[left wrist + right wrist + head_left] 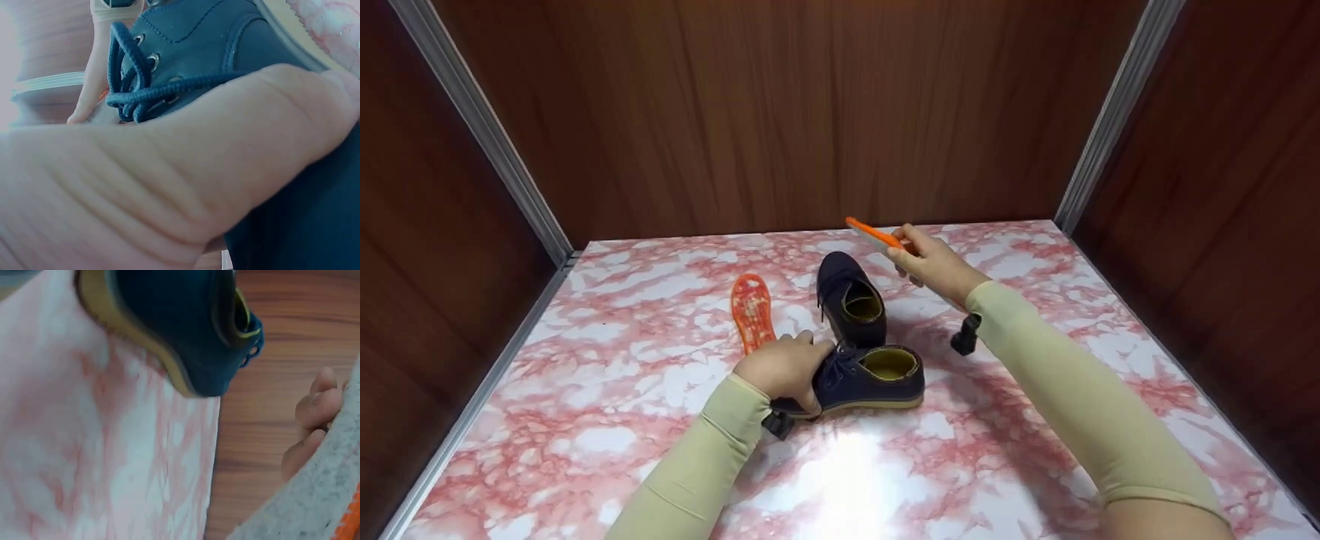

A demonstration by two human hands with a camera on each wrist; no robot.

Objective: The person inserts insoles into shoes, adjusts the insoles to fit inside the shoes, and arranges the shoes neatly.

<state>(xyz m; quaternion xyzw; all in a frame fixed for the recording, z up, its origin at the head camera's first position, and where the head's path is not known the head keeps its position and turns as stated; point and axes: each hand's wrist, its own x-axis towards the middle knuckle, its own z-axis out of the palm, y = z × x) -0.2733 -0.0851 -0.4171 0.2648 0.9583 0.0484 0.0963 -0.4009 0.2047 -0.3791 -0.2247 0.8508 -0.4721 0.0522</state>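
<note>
A navy lace-up shoe (870,390) with a tan sole lies crosswise on the table, its yellow-lined opening to the right. My left hand (787,367) grips its toe end; in the left wrist view the thumb (270,124) crosses the shoe near the dark laces (132,73). Raised above the table, my right hand (934,262) holds an insole (874,232) with an orange edge. Its speckled grey face (315,495) shows in the right wrist view, with fingertips (318,408) behind it. The second navy shoe (840,289) stands just beyond the first, toe pointing away.
Another orange insole (751,307), partly see-through, lies left of the shoes, its near end hidden by my left hand. The red-and-white marbled table (607,375) is bounded by brown wood-grain panels (810,112) at the back and sides, with metal corner posts (1110,120).
</note>
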